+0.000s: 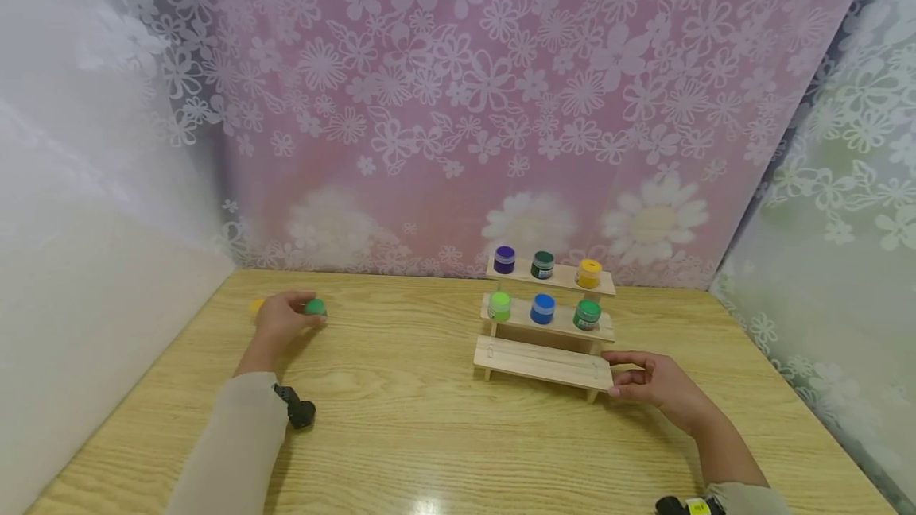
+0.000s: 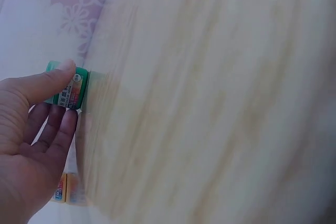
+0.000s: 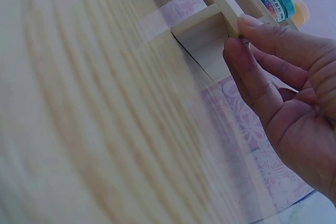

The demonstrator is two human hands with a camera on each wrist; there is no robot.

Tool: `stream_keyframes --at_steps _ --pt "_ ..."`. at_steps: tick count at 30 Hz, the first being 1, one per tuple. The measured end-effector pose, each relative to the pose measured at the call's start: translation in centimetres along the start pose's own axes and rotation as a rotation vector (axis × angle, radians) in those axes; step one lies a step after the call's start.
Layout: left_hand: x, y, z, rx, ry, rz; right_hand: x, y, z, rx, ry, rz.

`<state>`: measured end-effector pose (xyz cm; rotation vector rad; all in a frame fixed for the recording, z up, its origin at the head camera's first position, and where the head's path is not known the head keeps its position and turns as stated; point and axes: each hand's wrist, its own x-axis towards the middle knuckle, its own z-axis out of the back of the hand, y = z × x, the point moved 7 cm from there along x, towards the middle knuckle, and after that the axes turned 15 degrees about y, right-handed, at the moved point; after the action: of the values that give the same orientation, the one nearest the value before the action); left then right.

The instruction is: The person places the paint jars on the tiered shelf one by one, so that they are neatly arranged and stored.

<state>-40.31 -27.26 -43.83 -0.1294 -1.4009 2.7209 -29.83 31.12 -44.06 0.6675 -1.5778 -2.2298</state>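
On the left of the table, my left hand [image 1: 285,318] has its thumb and fingers around a small green paint jar [image 1: 315,307]. The left wrist view shows that green jar [image 2: 79,88] with a printed label, pinched between thumb and fingers. A yellow jar [image 1: 256,306] stands just left of this hand, partly hidden by it. My right hand [image 1: 654,384] pinches the right end of the lowest step of a wooden three-step rack [image 1: 542,362]. In the right wrist view, thumb and fingertips [image 3: 249,20] meet at the corner of that step.
The rack's top step carries purple [image 1: 504,260], dark green [image 1: 542,265] and yellow [image 1: 589,273] jars. On its middle step are light green [image 1: 499,306], blue [image 1: 542,309] and green [image 1: 587,314] ones. Floral curtains [image 1: 465,102] hang behind the wooden table [image 1: 386,388].
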Motion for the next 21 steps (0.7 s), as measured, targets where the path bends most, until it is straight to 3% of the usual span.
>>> stream_keyframes --at_steps 10,21 --pt "0.2 0.1 -0.7 -0.052 0.027 0.003 0.0 -0.1 -0.1 -0.001 0.005 -0.008" --pt "-0.5 -2.0 -1.0 -0.095 0.068 0.001 -0.1 0.1 -0.2 -0.003 0.004 -0.009"
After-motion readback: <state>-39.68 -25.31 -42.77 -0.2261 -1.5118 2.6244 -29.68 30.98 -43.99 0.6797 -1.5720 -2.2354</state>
